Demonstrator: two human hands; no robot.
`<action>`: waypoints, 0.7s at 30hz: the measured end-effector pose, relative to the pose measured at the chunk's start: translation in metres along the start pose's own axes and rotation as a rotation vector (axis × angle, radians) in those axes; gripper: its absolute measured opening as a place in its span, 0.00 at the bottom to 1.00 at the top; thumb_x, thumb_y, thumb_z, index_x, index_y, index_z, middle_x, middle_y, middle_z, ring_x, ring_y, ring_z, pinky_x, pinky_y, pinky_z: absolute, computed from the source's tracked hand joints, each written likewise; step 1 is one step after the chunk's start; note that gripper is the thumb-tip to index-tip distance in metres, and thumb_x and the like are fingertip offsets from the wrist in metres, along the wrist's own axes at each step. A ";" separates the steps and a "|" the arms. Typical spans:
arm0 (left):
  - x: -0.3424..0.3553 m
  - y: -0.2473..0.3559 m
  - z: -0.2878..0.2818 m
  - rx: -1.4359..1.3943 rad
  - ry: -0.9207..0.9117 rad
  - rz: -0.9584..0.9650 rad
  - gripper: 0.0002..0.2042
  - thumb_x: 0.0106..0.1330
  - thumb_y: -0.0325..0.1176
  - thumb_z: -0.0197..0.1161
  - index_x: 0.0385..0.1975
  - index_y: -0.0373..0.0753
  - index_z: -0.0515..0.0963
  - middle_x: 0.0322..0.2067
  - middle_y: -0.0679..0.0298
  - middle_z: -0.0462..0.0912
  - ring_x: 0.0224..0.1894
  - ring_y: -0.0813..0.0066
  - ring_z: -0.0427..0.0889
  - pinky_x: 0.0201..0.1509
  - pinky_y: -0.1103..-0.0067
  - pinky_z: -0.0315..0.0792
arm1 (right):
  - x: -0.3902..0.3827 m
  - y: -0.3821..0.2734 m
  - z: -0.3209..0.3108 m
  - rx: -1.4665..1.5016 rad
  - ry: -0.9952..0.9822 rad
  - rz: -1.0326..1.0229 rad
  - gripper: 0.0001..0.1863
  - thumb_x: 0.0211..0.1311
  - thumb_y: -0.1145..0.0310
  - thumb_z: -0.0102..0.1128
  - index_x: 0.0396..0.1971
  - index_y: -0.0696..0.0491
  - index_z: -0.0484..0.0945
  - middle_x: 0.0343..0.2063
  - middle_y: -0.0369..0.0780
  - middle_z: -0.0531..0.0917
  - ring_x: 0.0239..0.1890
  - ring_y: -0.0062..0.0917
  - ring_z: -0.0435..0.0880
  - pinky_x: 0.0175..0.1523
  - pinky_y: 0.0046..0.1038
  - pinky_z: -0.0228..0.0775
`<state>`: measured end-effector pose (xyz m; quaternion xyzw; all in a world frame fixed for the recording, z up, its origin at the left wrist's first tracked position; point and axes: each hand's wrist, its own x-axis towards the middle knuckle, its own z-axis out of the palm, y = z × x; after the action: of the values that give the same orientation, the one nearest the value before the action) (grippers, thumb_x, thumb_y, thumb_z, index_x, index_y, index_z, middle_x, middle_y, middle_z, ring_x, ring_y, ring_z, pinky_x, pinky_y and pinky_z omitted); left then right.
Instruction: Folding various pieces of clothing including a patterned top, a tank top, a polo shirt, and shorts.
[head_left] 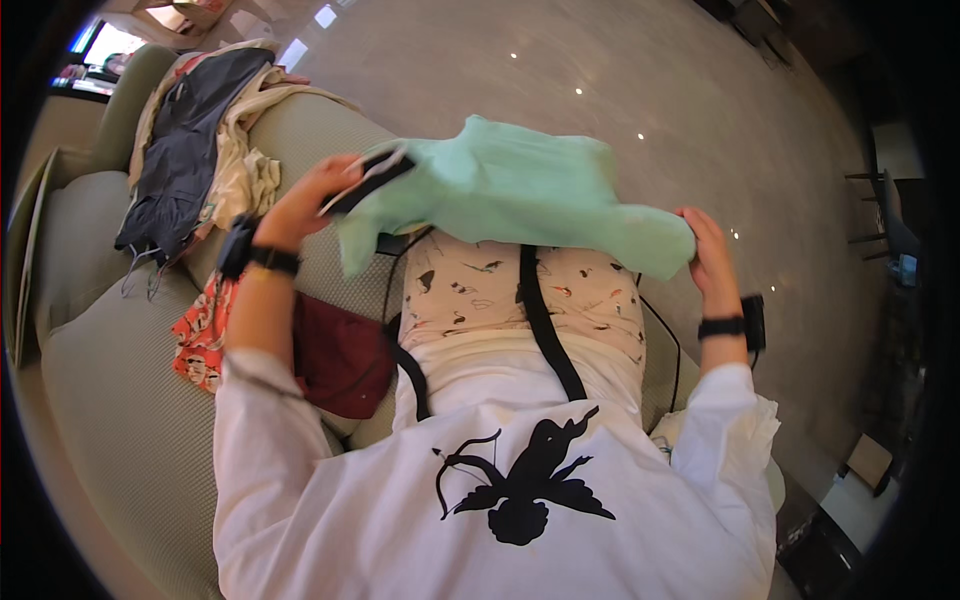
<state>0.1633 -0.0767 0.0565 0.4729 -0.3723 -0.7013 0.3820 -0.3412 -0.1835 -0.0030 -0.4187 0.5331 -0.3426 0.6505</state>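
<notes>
A mint-green garment is stretched sideways above my lap, its kind not clear from its folds. My left hand is closed at its left end, where a black strip with a light edge lies against the green cloth. Its fingertips are partly hidden. At the other end, the fingers of my right hand grip the green cloth by its edge. Below the garment are my patterned light trousers, with a black strap running down over them.
I sit on a grey-green sofa. Dark grey clothing and cream clothing are heaped to the far left. Beside my left arm lie a red patterned cloth and a dark red cloth. Shiny floor stretches ahead and right.
</notes>
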 end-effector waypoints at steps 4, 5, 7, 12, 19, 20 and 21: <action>0.032 -0.035 -0.006 -0.660 0.171 -0.091 0.35 0.61 0.62 0.39 0.52 0.32 0.65 0.49 0.56 0.73 0.50 0.65 0.72 0.56 0.71 0.63 | 0.040 0.046 0.015 0.337 -0.103 0.396 0.21 0.58 0.51 0.53 0.37 0.55 0.74 0.33 0.34 0.78 0.35 0.21 0.75 0.43 0.25 0.66; 0.027 -0.047 -0.005 -0.661 0.181 -0.056 0.36 0.61 0.62 0.38 0.52 0.31 0.65 0.49 0.56 0.73 0.50 0.65 0.72 0.56 0.72 0.64 | 0.035 0.059 0.014 0.355 -0.064 0.428 0.23 0.57 0.48 0.52 0.38 0.55 0.74 0.35 0.34 0.78 0.37 0.21 0.75 0.44 0.26 0.66; 0.010 -0.070 0.000 -0.671 0.273 -0.063 0.37 0.61 0.63 0.37 0.53 0.31 0.64 0.49 0.56 0.72 0.50 0.65 0.73 0.56 0.72 0.64 | 0.024 0.075 0.009 0.373 -0.022 0.468 0.25 0.56 0.45 0.51 0.39 0.54 0.74 0.38 0.34 0.77 0.39 0.21 0.74 0.44 0.27 0.65; -0.012 -0.092 0.023 0.022 0.499 -0.175 0.23 0.63 0.49 0.50 0.43 0.32 0.72 0.38 0.63 0.78 0.39 0.77 0.77 0.44 0.82 0.69 | 0.007 0.078 0.013 0.161 0.047 0.323 0.21 0.56 0.51 0.56 0.39 0.53 0.74 0.38 0.33 0.77 0.42 0.18 0.72 0.47 0.25 0.63; -0.009 -0.057 0.019 -0.263 0.670 0.154 0.11 0.64 0.35 0.49 0.40 0.35 0.72 0.34 0.64 0.78 0.32 0.79 0.77 0.36 0.82 0.72 | 0.012 0.024 0.019 0.060 0.110 -0.287 0.12 0.61 0.62 0.52 0.36 0.56 0.75 0.30 0.32 0.78 0.33 0.13 0.73 0.38 0.18 0.65; -0.012 -0.059 0.016 -0.258 0.678 0.287 0.12 0.65 0.35 0.48 0.40 0.35 0.71 0.34 0.64 0.78 0.33 0.78 0.77 0.36 0.81 0.72 | 0.008 0.022 0.018 -0.042 0.149 -0.331 0.12 0.62 0.62 0.51 0.35 0.56 0.75 0.29 0.32 0.78 0.31 0.13 0.73 0.37 0.17 0.65; -0.016 -0.065 0.014 -0.208 0.709 0.303 0.12 0.65 0.34 0.47 0.40 0.33 0.71 0.33 0.64 0.77 0.33 0.80 0.76 0.37 0.82 0.71 | 0.003 0.022 0.016 -0.124 0.176 -0.412 0.12 0.62 0.63 0.50 0.35 0.57 0.74 0.29 0.32 0.78 0.28 0.13 0.73 0.36 0.16 0.66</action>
<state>0.1425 -0.0326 0.0089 0.5842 -0.2101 -0.4642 0.6317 -0.3244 -0.1743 -0.0234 -0.5263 0.5109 -0.4699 0.4910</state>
